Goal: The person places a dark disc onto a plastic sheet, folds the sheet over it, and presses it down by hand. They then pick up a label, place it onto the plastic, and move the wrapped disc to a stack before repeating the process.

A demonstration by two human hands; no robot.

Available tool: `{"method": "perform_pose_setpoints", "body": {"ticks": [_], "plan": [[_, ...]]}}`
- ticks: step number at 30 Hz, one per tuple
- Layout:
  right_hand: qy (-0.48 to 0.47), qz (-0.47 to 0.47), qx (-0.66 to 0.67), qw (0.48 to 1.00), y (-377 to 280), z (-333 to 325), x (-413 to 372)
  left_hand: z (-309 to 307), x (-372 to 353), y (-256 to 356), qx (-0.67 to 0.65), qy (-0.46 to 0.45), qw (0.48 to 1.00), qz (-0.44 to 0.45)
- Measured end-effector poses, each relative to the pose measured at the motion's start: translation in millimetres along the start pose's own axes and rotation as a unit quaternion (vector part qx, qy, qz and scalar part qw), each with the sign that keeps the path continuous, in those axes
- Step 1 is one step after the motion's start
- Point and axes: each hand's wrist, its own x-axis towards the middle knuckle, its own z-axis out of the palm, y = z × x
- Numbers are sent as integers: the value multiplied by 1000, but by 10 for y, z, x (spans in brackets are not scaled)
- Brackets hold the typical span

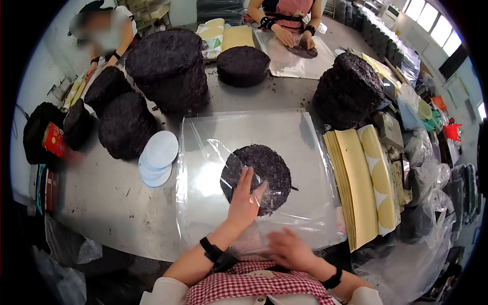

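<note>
A dark round disc (272,168) lies flat in a clear bag (254,129), which is spread out on the table (112,198) at the middle of its near edge. The left hand (244,201) rests on the disc's near part, its fingers (247,178) stretched out and slightly spread, pinching nothing. The plastic is creased around them, and I cannot tell whether the hand is inside the bag or on top of it. The right hand (290,249) is at the bag's near edge, close to the body. It is blurred, so I cannot tell how its fingers are set.

Just left of the bag sits a pile of white rounds (158,157). Just right of it lie yellow sheets (358,188). Tall stacks of dark discs stand beyond, one towards the far left (168,66) and one towards the far right (348,89). At the far edge a co-worker's hands (295,39) press on another disc (303,52).
</note>
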Motion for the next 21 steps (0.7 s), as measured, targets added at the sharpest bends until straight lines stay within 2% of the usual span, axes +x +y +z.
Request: {"method": "perform_pose_setpoints", "body": {"ticks": [2, 3, 5, 8, 10, 11, 12, 14, 15, 18, 19, 21], "plan": [[69, 195, -119, 971, 119, -51, -141, 16, 9, 34, -6, 32, 999, -25], [127, 240, -146, 951, 146, -44, -97, 47, -13, -5, 39, 21, 999, -9], [241, 322, -201, 893, 279, -122, 166, 78, -24, -39, 57, 8, 998, 0], [271, 348, -212, 872, 466, -137, 845, 49, -13, -14, 93, 3, 996, 7], [233, 185, -214, 930, 653, 23, 1018, -159, -1, 156, 129, -17, 991, 8], [217, 103, -214, 947, 724, 71, 1115, -113, -30, 72, 172, 9, 985, 31], [247, 144, -98, 953, 670, -18, 1153, -123, -41, 56, 113, 19, 993, 10], [282, 211, 135, 926, 471, -303, 1108, -90, -23, 47, -13, 42, 998, -38], [307, 257, 83, 913, 430, -393, 1192, -71, 13, 44, -8, 59, 996, -61], [80, 277, -37, 957, 467, -490, 1376, -268, 238, 7, 78, -98, 991, -49], [113, 227, -123, 959, 544, -405, 1372, -487, 357, 100, 151, -121, 981, -7], [225, 122, -62, 965, 731, -457, 1405, -456, 444, -151, 127, -71, 987, 65]]}}
